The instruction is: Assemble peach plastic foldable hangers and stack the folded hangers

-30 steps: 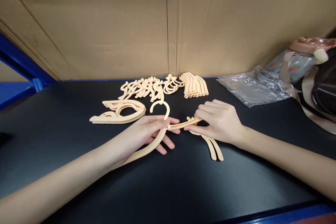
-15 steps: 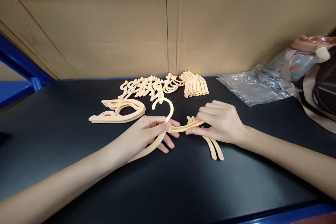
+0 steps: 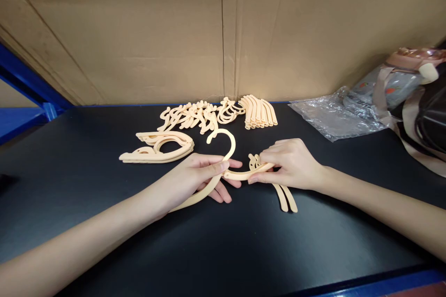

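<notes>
A cream hook piece with a long curved lower arm is pinched near its middle by my left hand, thumb on top and the other fingers spread behind. Closed round the far end of a curved cream arm piece is my right hand. The near end of that arm piece meets the hook piece at my left thumb. Two slim curved pieces lie on the table below my right hand, partly hidden by it.
On the black table are stacked folded hangers at left, a pile of hook pieces, and a row of curved arms behind. A clear plastic bag and a bottle stand at right.
The hook has shifted slightly right and tilted. The near end of the arm piece looks turned, showing more of its side, and my right hand has moved slightly.
</notes>
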{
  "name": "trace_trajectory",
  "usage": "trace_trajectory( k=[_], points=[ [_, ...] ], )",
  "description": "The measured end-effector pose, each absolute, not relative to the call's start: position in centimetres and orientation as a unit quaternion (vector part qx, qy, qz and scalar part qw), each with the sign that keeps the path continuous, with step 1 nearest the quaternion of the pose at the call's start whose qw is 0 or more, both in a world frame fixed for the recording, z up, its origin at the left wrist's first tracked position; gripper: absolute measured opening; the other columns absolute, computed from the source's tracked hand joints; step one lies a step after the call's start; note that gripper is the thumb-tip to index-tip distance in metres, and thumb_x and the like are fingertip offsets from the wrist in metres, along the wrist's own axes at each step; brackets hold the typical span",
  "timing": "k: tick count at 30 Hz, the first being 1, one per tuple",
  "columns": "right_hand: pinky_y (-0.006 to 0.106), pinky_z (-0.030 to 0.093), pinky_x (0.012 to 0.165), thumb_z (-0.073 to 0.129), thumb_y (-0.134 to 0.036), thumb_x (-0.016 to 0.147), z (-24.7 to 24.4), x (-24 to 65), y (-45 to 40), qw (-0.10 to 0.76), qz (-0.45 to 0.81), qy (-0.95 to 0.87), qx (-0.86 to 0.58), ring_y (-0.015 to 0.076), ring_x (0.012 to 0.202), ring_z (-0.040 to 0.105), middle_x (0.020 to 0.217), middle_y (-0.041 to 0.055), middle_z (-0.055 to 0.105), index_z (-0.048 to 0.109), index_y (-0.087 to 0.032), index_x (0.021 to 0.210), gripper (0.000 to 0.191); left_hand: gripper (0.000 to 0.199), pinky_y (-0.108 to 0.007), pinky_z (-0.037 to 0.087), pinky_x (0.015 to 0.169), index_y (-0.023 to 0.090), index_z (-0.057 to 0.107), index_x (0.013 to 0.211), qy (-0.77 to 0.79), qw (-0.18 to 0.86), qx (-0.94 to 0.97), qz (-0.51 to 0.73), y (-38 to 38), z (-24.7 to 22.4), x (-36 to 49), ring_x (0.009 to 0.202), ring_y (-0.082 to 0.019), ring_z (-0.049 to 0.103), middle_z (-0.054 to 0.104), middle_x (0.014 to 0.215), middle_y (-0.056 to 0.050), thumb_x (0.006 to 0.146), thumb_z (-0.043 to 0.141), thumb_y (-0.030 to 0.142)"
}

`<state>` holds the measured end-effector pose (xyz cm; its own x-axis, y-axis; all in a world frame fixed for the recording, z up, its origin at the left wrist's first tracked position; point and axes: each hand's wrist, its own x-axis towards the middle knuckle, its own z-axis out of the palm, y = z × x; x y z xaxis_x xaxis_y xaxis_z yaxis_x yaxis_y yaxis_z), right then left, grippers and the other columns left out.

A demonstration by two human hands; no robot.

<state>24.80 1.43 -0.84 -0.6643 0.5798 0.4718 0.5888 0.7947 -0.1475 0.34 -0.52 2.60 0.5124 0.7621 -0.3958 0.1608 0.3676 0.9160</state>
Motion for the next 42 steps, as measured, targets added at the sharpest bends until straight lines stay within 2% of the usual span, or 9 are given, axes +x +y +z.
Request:
trace_trajectory(
  k=[13,23,28,34,39,42],
  points=[
    [0.023,0.025,0.047,0.060,-0.060,0.085,-0.78,24.83,1.28,0.247,0.072,-0.906,-0.336,0.0052,0.042,0.038,0.043,-0.0066,0.047,0.052,-0.017,0.051,0.056,0.036,-0.022,0.055,0.058,0.015,0.063,0.127,0.441,0.706,0.521,0.189,-0.45,2.74,0.35,0.059,-0.016,0.071,0.077,0.081,-0.011,0.097,0.050,0.030],
    [0.023,0.024,0.046,0.059,-0.063,0.084,-0.80,24.75,1.25,0.265,0.050,-0.899,-0.344,0.0054,0.041,0.038,0.041,-0.0064,0.046,0.054,-0.017,0.050,0.058,0.041,-0.024,0.054,0.058,0.013,0.061,0.129,0.431,0.708,0.536,0.161,-0.39,2.96,0.46,0.062,-0.018,0.072,0.077,0.083,-0.013,0.097,0.049,0.036],
    [0.023,0.026,0.049,0.059,-0.062,0.085,-0.75,24.68,1.24,0.268,0.038,-0.903,-0.333,0.0061,0.042,0.039,0.043,-0.0064,0.047,0.054,-0.018,0.052,0.056,0.037,-0.021,0.054,0.057,0.015,0.066,0.121,0.434,0.703,0.537,0.167,-0.64,3.08,0.54,0.061,-0.016,0.071,0.077,0.082,-0.010,0.097,0.049,0.038],
    [0.025,0.032,0.057,0.060,-0.061,0.084,-0.58,24.67,1.68,0.292,-0.014,-0.882,-0.369,0.0083,0.048,0.041,0.049,-0.0050,0.048,0.050,-0.018,0.053,0.054,0.034,-0.022,0.059,0.061,0.013,0.070,0.088,0.458,0.682,0.532,0.206,-0.55,2.82,0.34,0.067,-0.014,0.070,0.074,0.092,-0.007,0.094,0.057,0.044],
    [0.029,0.032,0.063,0.062,-0.063,0.082,-0.35,24.69,2.01,0.309,-0.053,-0.876,-0.368,0.0107,0.054,0.041,0.052,-0.0045,0.046,0.048,-0.018,0.056,0.054,0.031,-0.022,0.060,0.063,0.013,0.068,0.090,0.459,0.677,0.534,0.213,-0.39,2.59,0.14,0.070,-0.015,0.071,0.073,0.089,-0.005,0.090,0.063,0.044],
    [0.032,0.033,0.068,0.062,-0.062,0.083,-0.18,24.66,1.97,0.335,-0.082,-0.859,-0.378,0.0144,0.063,0.045,0.061,-0.0014,0.051,0.052,-0.018,0.061,0.050,0.031,-0.021,0.059,0.060,0.012,0.067,0.090,0.467,0.676,0.528,0.217,-0.39,2.52,0.21,0.067,-0.014,0.070,0.072,0.080,-0.004,0.090,0.063,0.043]
  ],
)
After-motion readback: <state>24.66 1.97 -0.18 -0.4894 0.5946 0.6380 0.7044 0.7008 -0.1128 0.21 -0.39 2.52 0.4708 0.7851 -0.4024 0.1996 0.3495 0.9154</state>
